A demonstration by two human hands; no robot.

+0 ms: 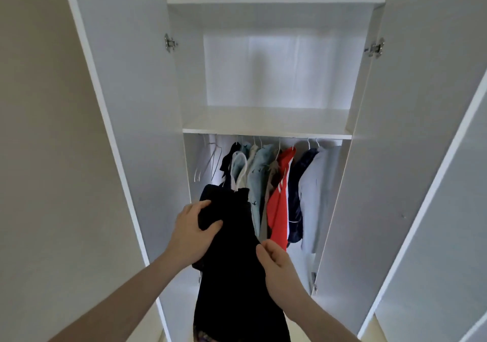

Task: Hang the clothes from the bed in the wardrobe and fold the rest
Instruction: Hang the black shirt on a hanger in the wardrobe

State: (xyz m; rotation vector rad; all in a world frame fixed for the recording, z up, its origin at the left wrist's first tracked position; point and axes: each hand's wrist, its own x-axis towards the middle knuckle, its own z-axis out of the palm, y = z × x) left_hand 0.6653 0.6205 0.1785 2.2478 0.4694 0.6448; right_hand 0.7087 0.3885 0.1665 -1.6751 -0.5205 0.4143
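The wardrobe [147, 136] stands open with both doors swung wide, a bare shelf [266, 123] across the middle and a row of hung clothes [279, 191] below it: pale blue, red, navy and light grey pieces on wire hangers. A few empty hangers [210, 161] dangle at the left end of the row.

In front of that row hangs the black garment [232, 270], a long dark piece that droops from the hands down past the bottom of the view. It looks soft and limp, probably light, with no stiffness of its own, so it will sag wherever it is not held; the shoulders or collar near its top edge seem the best places to hold it.

The left hand [192, 232] grips a bunched fold near the top, fingers curled over the cloth. The right hand [274, 261] pinches the garment's right edge lower down, just beside the red piece
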